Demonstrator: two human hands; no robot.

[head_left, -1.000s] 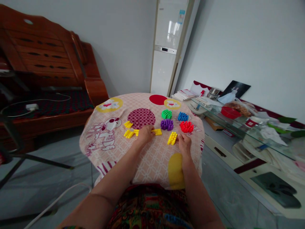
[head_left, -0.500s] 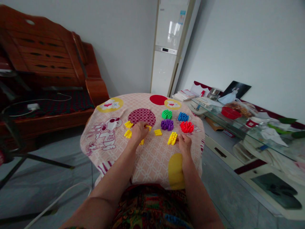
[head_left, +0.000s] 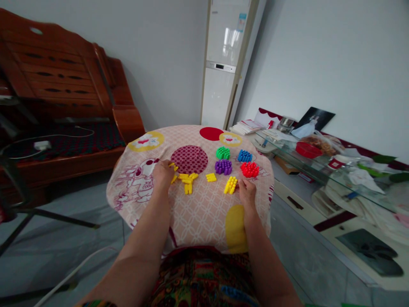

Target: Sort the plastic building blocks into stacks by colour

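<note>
Small plastic pegs lie on a round table under a pink cartoon cloth (head_left: 198,213). My left hand (head_left: 162,175) rests at the left, fingers curled over loose yellow pegs (head_left: 188,180) that trail to its right. A small yellow pair (head_left: 211,177) lies further right. My right hand (head_left: 246,189) pinches the edge of a bundled yellow cluster (head_left: 230,184). Behind it stand a purple cluster (head_left: 223,166), a green cluster (head_left: 223,152), a blue cluster (head_left: 244,156) and a red cluster (head_left: 249,169).
A wooden bench (head_left: 60,98) stands at the left with a tripod leg (head_left: 47,213) in front. A tall white air conditioner (head_left: 223,64) is behind the table. A cluttered glass-topped cabinet (head_left: 319,170) runs along the right wall.
My left hand has slid leftward across the loose yellow pegs, from near the middle to the left end, leaving some bunched together. My right hand has stayed on the yellow cluster.
</note>
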